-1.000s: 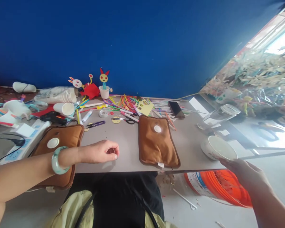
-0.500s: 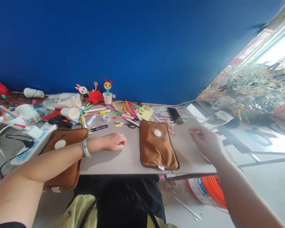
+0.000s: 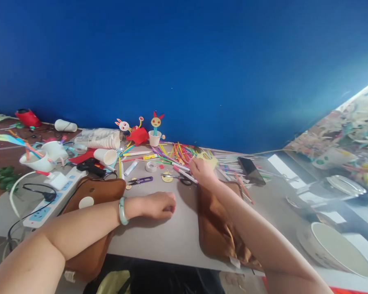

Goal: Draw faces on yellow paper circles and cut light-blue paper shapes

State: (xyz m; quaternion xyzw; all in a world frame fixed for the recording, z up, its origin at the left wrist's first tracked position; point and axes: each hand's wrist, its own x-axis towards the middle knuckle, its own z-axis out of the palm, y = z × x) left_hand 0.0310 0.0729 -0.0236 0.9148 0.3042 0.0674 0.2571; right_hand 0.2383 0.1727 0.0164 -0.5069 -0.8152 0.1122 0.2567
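My left hand (image 3: 159,205) rests on the table in a loose fist, with no object showing in it. Past its knuckles lie purple-handled thread snips (image 3: 140,180), a round yellow smiley cutout (image 3: 167,177) and black-handled scissors (image 3: 185,180). My right hand (image 3: 202,170) is over the craft pile, fingers curled and tips hidden; whether they hold anything I cannot make out. Beside it are a yellow paper cutout (image 3: 213,160) and a pink pen (image 3: 180,169). Beneath my right forearm lies a brown hot-water bag (image 3: 213,224), partly covered.
A second brown bag (image 3: 106,190) lies under my left forearm, beside a white power strip (image 3: 39,212). Paper cups (image 3: 102,139), a tape roll (image 3: 151,166) and paper puppets (image 3: 155,122) stand behind. A phone (image 3: 251,170) and a round white container (image 3: 340,249) are to the right.
My right hand has swung from the right side across the brown bag to the craft pile. My left hand keeps its place by the snips. The view has shifted.
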